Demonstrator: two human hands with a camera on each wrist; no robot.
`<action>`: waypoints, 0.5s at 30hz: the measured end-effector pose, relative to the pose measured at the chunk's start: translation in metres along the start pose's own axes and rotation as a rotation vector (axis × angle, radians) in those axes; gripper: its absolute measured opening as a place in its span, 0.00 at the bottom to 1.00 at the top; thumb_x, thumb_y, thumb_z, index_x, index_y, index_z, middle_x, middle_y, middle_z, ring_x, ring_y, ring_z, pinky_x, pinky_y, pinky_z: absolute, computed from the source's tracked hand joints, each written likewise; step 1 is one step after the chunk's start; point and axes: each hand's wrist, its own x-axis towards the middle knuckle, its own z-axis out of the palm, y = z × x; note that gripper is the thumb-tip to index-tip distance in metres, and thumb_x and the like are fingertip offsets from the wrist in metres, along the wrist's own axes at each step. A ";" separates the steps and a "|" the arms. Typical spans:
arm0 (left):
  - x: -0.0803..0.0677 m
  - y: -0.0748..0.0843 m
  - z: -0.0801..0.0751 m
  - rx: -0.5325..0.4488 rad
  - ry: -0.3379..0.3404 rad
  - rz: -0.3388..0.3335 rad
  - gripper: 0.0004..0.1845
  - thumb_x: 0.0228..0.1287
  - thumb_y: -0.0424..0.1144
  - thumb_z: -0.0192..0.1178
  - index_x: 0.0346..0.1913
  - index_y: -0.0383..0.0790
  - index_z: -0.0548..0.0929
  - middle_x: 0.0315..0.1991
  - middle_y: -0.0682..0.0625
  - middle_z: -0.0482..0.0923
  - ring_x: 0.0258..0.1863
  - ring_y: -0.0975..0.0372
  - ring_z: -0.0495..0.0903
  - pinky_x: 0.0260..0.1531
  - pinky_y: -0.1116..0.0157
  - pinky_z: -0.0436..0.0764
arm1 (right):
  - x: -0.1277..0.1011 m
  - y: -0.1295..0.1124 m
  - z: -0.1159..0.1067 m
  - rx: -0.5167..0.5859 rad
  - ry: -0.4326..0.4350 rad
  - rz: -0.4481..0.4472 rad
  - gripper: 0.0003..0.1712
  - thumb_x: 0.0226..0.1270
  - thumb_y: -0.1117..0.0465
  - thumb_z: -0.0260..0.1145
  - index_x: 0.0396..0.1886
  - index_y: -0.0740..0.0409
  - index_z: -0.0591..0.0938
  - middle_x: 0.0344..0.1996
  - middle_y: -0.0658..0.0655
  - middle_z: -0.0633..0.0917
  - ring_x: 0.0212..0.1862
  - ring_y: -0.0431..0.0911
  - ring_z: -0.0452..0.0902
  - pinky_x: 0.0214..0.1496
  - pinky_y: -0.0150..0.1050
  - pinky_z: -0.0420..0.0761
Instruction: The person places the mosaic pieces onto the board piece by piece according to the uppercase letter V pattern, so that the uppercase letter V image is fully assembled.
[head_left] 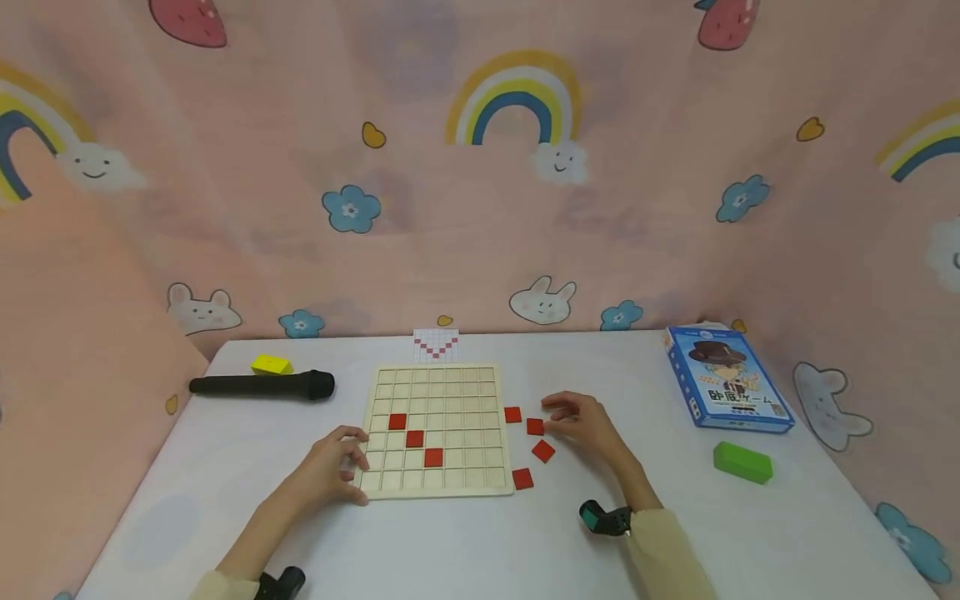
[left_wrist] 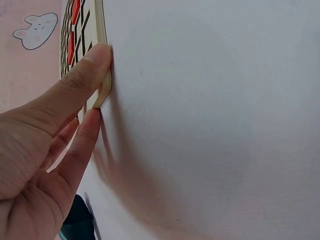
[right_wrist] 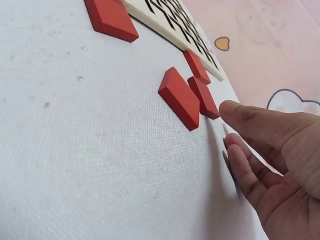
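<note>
A cream wooden grid board (head_left: 472,417) lies on the table, with three red square tiles (head_left: 415,439) set in its cells on a diagonal. My left hand (head_left: 330,467) holds the board's near left corner; in the left wrist view the thumb (left_wrist: 97,57) lies on its edge and the fingers bend against its side. Beyond the board's right edge are several loose red tiles (head_left: 543,451). Beside one of them, a red tile (right_wrist: 204,98), hovers my right hand (head_left: 585,423), its fingers loosely bent with nothing held.
Behind the board stands a small paper card (head_left: 436,345) with a pink pixel pattern. To the left are a black microphone (head_left: 262,386) and a yellow block (head_left: 272,364). A blue game box (head_left: 727,379) and a green block (head_left: 742,462) lie at the right. A printed pink curtain (head_left: 450,250) hangs behind the table.
</note>
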 end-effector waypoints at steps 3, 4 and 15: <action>-0.007 -0.006 -0.002 0.001 0.000 -0.002 0.22 0.26 0.26 0.80 0.29 0.39 0.80 0.56 0.47 0.70 0.42 0.58 0.73 0.34 0.70 0.81 | 0.005 0.003 0.007 0.029 -0.040 0.011 0.19 0.57 0.68 0.71 0.51 0.62 0.81 0.44 0.59 0.84 0.39 0.47 0.79 0.47 0.38 0.82; -0.008 -0.007 -0.003 -0.001 0.001 -0.006 0.22 0.26 0.27 0.81 0.29 0.39 0.80 0.56 0.47 0.70 0.42 0.57 0.73 0.34 0.70 0.81 | 0.006 0.004 0.009 0.028 -0.050 0.010 0.19 0.57 0.67 0.71 0.50 0.62 0.81 0.44 0.58 0.84 0.39 0.46 0.78 0.46 0.36 0.81; 0.000 -0.003 -0.003 -0.018 -0.035 0.035 0.23 0.29 0.27 0.80 0.33 0.36 0.81 0.56 0.46 0.70 0.44 0.56 0.73 0.36 0.70 0.82 | 0.006 0.014 0.001 0.054 -0.074 0.022 0.16 0.57 0.63 0.72 0.47 0.58 0.82 0.43 0.55 0.84 0.37 0.47 0.75 0.41 0.30 0.79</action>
